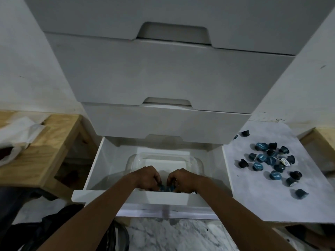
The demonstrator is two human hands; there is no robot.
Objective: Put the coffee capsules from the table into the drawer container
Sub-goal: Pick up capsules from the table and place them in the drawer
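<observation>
The bottom white drawer [94, 171] is pulled out, and a clear plastic container [163, 160] sits inside it. Both my hands reach into the near end of that container. My left hand [146, 178] and my right hand [183, 179] are curled, fingers pointing down, close together over blue coffee capsules [165, 188] that show between them. Whether each hand still grips a capsule is hidden by the fingers. On the pale table [257, 201] to the right lie several dark and blue capsules [272, 160], scattered.
Two shut white drawers [163, 120] stack above the open one. A wooden stool [41, 153] with a white cloth [16, 134] stands at the left. Dark fabric [54, 225] lies at the lower left on the marble floor [172, 234].
</observation>
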